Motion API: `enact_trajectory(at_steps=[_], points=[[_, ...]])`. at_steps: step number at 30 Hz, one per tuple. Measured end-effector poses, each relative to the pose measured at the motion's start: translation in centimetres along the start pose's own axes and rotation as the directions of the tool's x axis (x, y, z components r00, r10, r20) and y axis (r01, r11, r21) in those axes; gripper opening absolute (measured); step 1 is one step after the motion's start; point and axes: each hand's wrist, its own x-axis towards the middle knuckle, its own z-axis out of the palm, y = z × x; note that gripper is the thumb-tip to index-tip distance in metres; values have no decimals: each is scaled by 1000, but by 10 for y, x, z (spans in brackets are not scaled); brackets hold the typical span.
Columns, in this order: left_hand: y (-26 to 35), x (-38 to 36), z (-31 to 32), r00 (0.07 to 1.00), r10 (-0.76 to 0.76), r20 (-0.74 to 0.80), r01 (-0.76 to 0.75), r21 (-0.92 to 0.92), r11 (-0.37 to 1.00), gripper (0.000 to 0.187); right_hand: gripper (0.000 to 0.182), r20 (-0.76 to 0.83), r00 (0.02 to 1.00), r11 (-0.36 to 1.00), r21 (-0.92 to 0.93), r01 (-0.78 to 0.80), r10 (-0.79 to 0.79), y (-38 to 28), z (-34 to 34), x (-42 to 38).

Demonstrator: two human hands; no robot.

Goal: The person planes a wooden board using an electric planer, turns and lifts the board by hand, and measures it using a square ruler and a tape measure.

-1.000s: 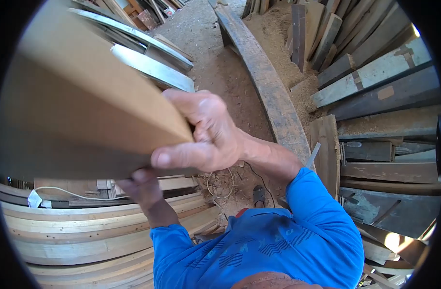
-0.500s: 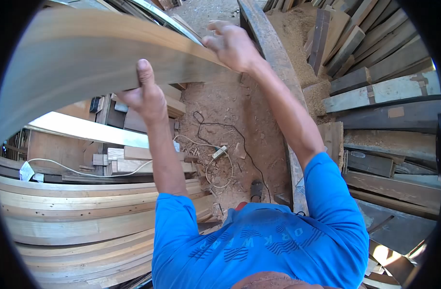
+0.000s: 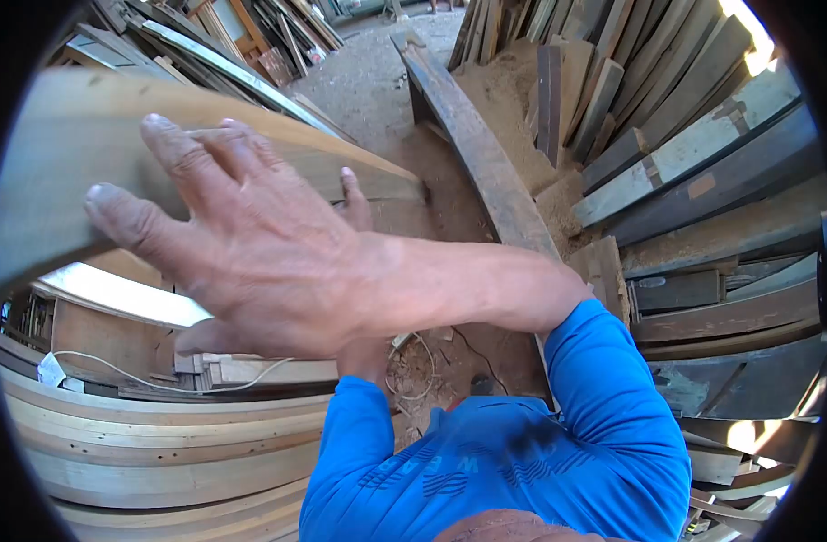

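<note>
A long wooden plank [image 3: 97,135] stretches from the left edge toward the middle of the view, its broad face turned to me. My right hand [image 3: 260,235] reaches across my body in front of it, fingers spread and holding nothing, overlapping the face in this view. Beyond my right wrist, the thumb of my left hand [image 3: 355,204] shows against the plank's face. That hand grips the board near its far end; its other fingers and most of my left forearm are hidden behind my right arm.
Stacked boards [image 3: 160,429] fill the lower left. A narrow workbench [image 3: 499,172] runs along my right, with sawdust [image 3: 496,99] and leaning timber [image 3: 666,108] beyond. Cords [image 3: 424,388] lie on the floor near my feet.
My right hand has left the plank's far end and swung left across my body, fingers now spread. The plank's far end sits lower in view; my left hand has shifted right with it.
</note>
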Motion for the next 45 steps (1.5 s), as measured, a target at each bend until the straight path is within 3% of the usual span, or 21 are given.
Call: enact_trajectory(at_steps=[2, 3, 7, 10, 11, 12, 13, 14, 15, 18, 20, 22, 23, 25, 26, 29, 30, 31, 35, 42, 45], points=[[-15, -3, 15, 999, 18, 42, -19, 29, 999, 71, 83, -160, 987, 999, -53, 9, -18, -7, 13, 17], [-36, 0, 16, 953, -162, 257, 114, 193, 975, 67, 77, -380, 924, 995, -93, 21, -55, 1, 21, 30], [-74, -37, 51, 873, 129, 471, -166, 38, 985, 75, 46, -463, 840, 925, -364, 108, -281, 64, -34, 39], [-14, -51, 51, 774, -51, 631, -34, 123, 992, 82, 55, -457, 843, 933, -335, 132, -284, 95, -94, 32], [-31, -71, 60, 772, -81, 630, 210, -133, 969, 84, 55, -418, 864, 895, -439, 79, -282, 91, -115, 25], [-55, -94, 71, 758, -106, 643, 431, -372, 822, 86, 55, -379, 882, 841, -540, 34, -279, 88, -137, 18], [-65, -112, 69, 581, -406, 706, 748, -265, 609, 87, 48, -440, 869, 905, -425, 19, -225, 90, -152, 10], [-71, -128, 67, 295, -616, 731, 947, -135, 292, 88, 47, -401, 912, 953, -300, -47, -81, 83, -171, 1], [-72, -140, 68, -58, -706, 705, 997, 3, -79, 90, 42, -466, 885, 975, -192, -110, 8, 75, -186, -9], [-47, -174, 89, -315, -596, 738, 830, -90, -550, 103, 24, -680, 701, 952, -15, -305, 215, 35, -227, -36], [-43, -197, 101, -292, -548, 784, 764, -154, -627, 102, 22, -768, 599, 973, 150, -178, 228, 9, -250, -55], [-40, -210, 114, -279, -501, 819, 664, -213, -717, 91, 27, -874, 454, 978, 103, -179, 175, -12, -251, -81], [-35, -219, 117, -173, -521, 836, 664, -292, -689, 84, 33, -915, 402, 952, -97, -289, 29, -18, -253, -93], [-11, -224, 119, 48, -554, 831, 641, -452, -621, 73, 46, -578, 721, 529, -776, -343, -381, -43, -290, -143], [-16, -229, 122, 25, -580, 814, 623, -466, -628, 68, 45, -461, 769, 445, -857, -258, -443, -56, -298, -160], [-42, -256, 106, -8, -676, 737, 612, -531, -586, 58, 45, -609, 765, 837, -516, -183, -208, -91, -291, -185], [-47, -268, 103, 12, -703, 711, 644, -543, -539, 56, 45, -611, 780, 876, -442, -193, -136, -97, -287, -193], [-54, -277, 100, 36, -731, 681, 672, -558, -487, 54, 44, -606, 793, 902, -376, -211, -67, -101, -282, -202], [-81, -298, 81, 126, -633, 764, 504, -598, -623, 54, 44, -529, 838, 922, -245, -301, 134, -108, -264, -228], [-125, -252, 84, 201, -565, 800, 562, -567, -603, 44, 42, -416, 849, 904, -126, -409, 327, -95, -241, -237], [-178, -218, 92, -102, -640, 762, 634, -445, -632, 48, 42, -372, 842, 891, -76, -447, 391, -78, -237, -243]])
